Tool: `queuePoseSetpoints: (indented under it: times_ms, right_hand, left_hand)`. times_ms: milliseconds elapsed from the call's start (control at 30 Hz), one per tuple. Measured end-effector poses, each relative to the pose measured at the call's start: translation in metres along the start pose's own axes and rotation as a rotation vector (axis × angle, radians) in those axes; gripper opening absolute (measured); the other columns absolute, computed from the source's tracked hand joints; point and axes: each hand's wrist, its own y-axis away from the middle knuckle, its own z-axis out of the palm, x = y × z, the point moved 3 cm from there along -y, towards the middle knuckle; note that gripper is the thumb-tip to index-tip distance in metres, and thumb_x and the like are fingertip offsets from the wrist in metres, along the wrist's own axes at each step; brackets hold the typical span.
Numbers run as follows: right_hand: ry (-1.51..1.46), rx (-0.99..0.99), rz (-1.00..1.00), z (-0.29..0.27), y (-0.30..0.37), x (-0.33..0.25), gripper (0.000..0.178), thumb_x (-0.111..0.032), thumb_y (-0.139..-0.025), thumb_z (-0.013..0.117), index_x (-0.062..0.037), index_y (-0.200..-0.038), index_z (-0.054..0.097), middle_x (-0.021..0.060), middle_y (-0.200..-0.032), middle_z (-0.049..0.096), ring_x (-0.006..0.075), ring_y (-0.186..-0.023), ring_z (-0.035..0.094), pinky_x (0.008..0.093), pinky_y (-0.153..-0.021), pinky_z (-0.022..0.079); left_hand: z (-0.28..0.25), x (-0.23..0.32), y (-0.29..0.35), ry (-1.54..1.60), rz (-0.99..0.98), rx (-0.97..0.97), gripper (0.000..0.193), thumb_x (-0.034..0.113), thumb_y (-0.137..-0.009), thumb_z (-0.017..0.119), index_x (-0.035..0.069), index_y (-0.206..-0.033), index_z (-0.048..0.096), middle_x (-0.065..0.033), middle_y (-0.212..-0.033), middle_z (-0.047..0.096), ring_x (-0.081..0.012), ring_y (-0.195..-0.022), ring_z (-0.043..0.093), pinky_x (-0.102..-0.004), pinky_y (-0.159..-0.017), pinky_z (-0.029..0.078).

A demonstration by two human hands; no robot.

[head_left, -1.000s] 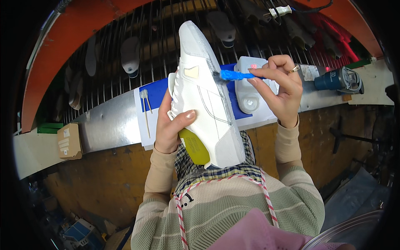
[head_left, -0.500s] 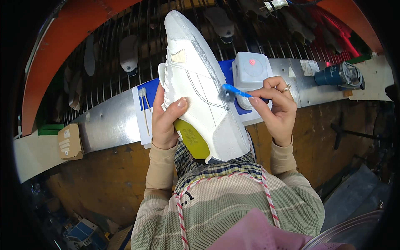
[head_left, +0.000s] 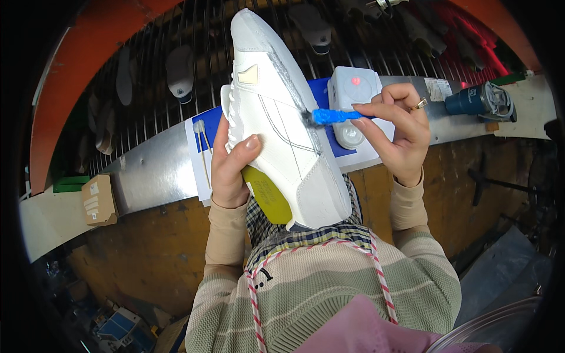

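Observation:
A white and grey sneaker upper [head_left: 271,112] on a yellow-green last [head_left: 268,193] is tilted in front of me, toe pointing away. My left hand [head_left: 233,162] is closed round its laced side, thumb across the white panel. Between thumb and fingers of my right hand [head_left: 398,126] is a small blue-handled brush [head_left: 329,116]. Its dark bristles touch the shoe's lower side edge, where a greyish, wet-looking band runs toward the toe. Beyond the brush stands a translucent white plastic container [head_left: 355,88], with a small round clear dish or lid [head_left: 349,136] nearer me.
Two cotton-tipped sticks [head_left: 202,138] lie on white paper over a blue sheet at the left. A metal ledge [head_left: 156,170] crosses ahead, with a cardboard box [head_left: 99,200] and a blue tumbler [head_left: 475,101]. Behind it, shoe parts [head_left: 180,73] rest on a rod conveyor under an orange frame.
My right hand has shifted slightly right and up. The brush has turned nearly level, its bristles now farther toward the toe along the shoe's edge. The left hand keeps its hold.

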Motion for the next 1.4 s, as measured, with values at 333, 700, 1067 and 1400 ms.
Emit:
queuePoseSetpoints:
  times_ms: [333, 700, 1067, 1400]
  right_hand:
    - [-0.261, -0.233, 0.100, -0.012, 0.004, -0.004, 0.019, -0.004, -0.073, 0.081, -0.0006, -0.091, 0.076, 0.0040, -0.088, 0.050, 0.0105, -0.072, 0.049, 0.0242, -0.060, 0.040]
    - [0.025, -0.010, 0.014, 0.004, -0.012, -0.002, 0.020, -0.006, -0.074, 0.083, -0.0001, -0.091, 0.075, 0.0055, -0.091, 0.051, 0.0124, -0.074, 0.051, 0.0246, -0.064, 0.043]
    - [0.084, -0.141, 0.033, -0.014, -0.019, -0.013, 0.018, -0.005, -0.073, 0.084, 0.0001, -0.087, 0.074, 0.0057, -0.088, 0.051, 0.0130, -0.073, 0.053, 0.0254, -0.062, 0.043]
    - [0.608, -0.409, 0.466, -0.022, 0.057, 0.040, 0.015, -0.009, -0.073, 0.081, -0.0031, -0.081, 0.070, 0.0107, -0.091, 0.058, 0.0280, -0.077, 0.063, 0.0357, -0.063, 0.050]
  left_hand:
    - [-0.011, 0.000, -0.005, 0.046, -0.003, 0.034, 0.076, 0.016, -0.086, 0.065, -0.002, -0.151, 0.029, -0.0210, -0.131, 0.059, -0.0261, -0.115, 0.064, -0.0349, -0.098, 0.052]
    - [-0.004, 0.000, -0.003, 0.009, -0.018, 0.036, 0.075, 0.012, -0.086, 0.066, -0.003, -0.150, 0.031, -0.0199, -0.132, 0.058, -0.0250, -0.118, 0.062, -0.0343, -0.100, 0.050]
    - [-0.010, 0.003, -0.006, -0.082, 0.003, 0.020, 0.069, 0.020, -0.091, 0.058, -0.002, -0.149, 0.029, -0.0221, -0.134, 0.054, -0.0298, -0.118, 0.062, -0.0386, -0.101, 0.051]
    - [-0.072, -0.022, -0.012, 0.343, -0.094, 0.018, 0.062, 0.048, -0.100, 0.049, 0.006, -0.145, 0.043, -0.0151, -0.135, 0.058, -0.0291, -0.121, 0.060, -0.0451, -0.104, 0.049]
